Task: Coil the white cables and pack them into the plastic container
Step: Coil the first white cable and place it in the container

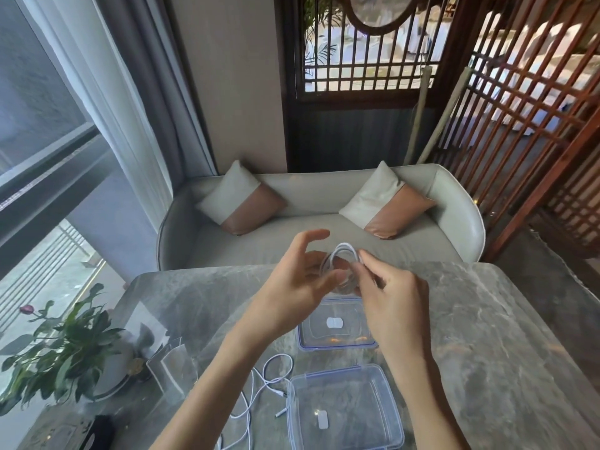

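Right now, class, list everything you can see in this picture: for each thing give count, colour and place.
Coiled cable: one, white, held above the table's far edge.
Loose cable: at least one, white, on the table left of the near container.
Plastic container: one, clear with blue trim, near edge, open.
Lid: one, clear with blue trim, beyond the container.
Table: one, grey marble.
Plant: one, green, table's left side.
Sofa: one, pale grey, behind the table.
Cushions: two, white and tan, on the sofa.
Hands: left open beside the coil; right pinching it.
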Available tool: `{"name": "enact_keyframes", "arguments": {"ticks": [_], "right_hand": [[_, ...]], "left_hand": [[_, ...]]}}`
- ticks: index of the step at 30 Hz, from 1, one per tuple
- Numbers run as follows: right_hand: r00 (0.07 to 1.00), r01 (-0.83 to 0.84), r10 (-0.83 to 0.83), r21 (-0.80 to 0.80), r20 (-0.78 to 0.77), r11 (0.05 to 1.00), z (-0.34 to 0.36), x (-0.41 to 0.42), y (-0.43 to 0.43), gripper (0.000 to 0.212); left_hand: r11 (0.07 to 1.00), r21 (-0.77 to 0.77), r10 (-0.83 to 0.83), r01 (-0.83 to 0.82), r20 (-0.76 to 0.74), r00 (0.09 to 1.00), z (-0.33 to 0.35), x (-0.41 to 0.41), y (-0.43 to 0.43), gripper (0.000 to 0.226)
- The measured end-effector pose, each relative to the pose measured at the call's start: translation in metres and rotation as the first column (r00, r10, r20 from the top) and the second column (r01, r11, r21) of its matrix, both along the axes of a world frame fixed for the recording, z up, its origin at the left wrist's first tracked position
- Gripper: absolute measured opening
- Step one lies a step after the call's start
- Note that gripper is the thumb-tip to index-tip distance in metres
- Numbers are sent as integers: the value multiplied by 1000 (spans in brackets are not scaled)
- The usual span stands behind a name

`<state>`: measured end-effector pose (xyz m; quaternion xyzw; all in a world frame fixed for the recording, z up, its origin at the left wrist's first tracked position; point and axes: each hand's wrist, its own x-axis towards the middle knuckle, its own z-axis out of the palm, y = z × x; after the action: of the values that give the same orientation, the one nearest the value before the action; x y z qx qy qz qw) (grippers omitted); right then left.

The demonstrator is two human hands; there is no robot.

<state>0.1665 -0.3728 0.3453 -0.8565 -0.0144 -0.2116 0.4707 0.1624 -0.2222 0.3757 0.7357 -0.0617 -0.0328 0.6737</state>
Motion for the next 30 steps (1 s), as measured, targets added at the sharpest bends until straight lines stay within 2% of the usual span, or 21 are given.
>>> {"name": "enact_keyframes", "arguments": {"ticks": [2, 4, 6, 8, 10, 11, 13, 15, 20, 22, 24, 28, 30], "right_hand": [[994, -84, 93, 134, -63, 987, -1, 2, -6, 14], [961, -194, 247, 342, -121, 919, 3, 2, -8, 20], [947, -223, 295, 396, -131, 891, 6, 1, -10, 30], [957, -187, 251, 358, -142, 915, 5, 1, -12, 36], [976, -111, 160, 295, -149, 949, 2, 1, -13, 25], [989, -61, 89, 216, -119, 974, 1, 0, -13, 17], [998, 60, -60, 69, -4, 996, 0, -4, -8, 15], [991, 110, -112, 37, 77, 993, 0, -7, -1, 17], [991, 115, -113, -14, 77, 993, 0, -10, 6, 16], [996, 64, -63, -16, 63, 998, 0, -10, 3, 14], [1000, -3, 3, -29, 15, 1000, 1, -11, 0, 14], [993, -105, 102, -51, -67, 993, 6, -11, -4, 16], [990, -126, 122, -51, -73, 991, 7, -13, -5, 20]], "left_hand": [[995, -85, -45, 43, -28, 999, 1, 0, 2, 41], [973, -216, -95, 79, -64, 993, -1, 1, 7, 33], [959, -273, -102, 74, -93, 990, -5, 2, 9, 32], [969, -245, -43, 14, -114, 993, -7, 3, 6, 31], [985, -164, 32, -48, -95, 995, -8, 3, 2, 26], [989, -131, 57, -67, -77, 995, -9, 2, -1, 22], [989, -112, 91, -98, -60, 994, -10, 1, -3, 18], [989, -116, 87, -92, -46, 995, -11, 0, -6, 24], [996, -64, 69, -69, -11, 998, -9, -10, -12, 28], [997, -58, 46, -47, -20, 999, -7, -12, -11, 24], [998, -40, 40, -41, -33, 999, -6, -11, -10, 32], [989, 144, 33, -34, 9, 999, -4, -14, -9, 33], [951, 303, 42, -70, 96, 995, -4, -16, -8, 38]]}}
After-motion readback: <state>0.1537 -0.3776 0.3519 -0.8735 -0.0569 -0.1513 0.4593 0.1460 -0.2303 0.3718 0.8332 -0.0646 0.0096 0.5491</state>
